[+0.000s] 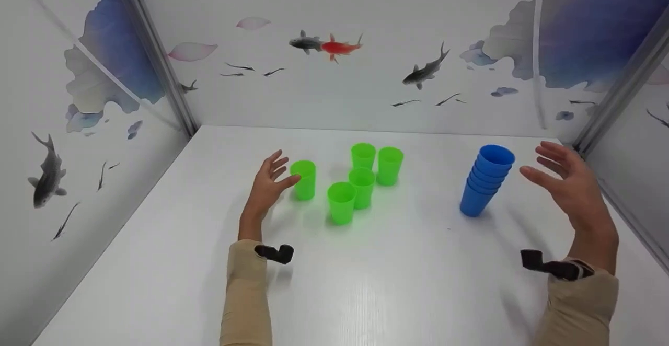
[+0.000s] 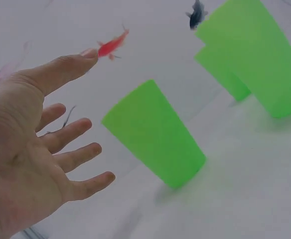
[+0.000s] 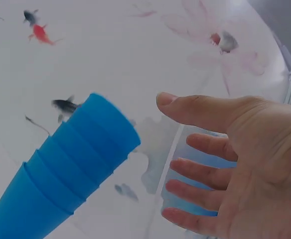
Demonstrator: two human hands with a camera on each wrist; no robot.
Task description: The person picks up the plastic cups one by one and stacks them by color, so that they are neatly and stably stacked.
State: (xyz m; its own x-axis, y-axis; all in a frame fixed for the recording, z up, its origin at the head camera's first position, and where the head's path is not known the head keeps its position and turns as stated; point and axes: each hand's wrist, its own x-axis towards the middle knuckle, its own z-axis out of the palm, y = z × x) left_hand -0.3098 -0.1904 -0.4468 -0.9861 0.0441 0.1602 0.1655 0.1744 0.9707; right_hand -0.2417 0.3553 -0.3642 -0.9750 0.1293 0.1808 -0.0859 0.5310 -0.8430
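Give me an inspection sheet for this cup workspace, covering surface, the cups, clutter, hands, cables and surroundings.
Surface: white table, bare in front.
Job's things: five green cups; the leftmost green cup stands upright apart from the other four green cups, which cluster together. Blue cup stack stands on the right, leaning slightly.
Clutter: nothing seen.
Hands: left hand open beside the leftmost green cup, holding nothing; whether the thumb touches it cannot be told. Right hand open to the right of the blue cup stack, apart from it.
Cables: nothing seen; a black wrist device sits on each forearm.
Surroundings: white walls with fish wallpaper on three sides.
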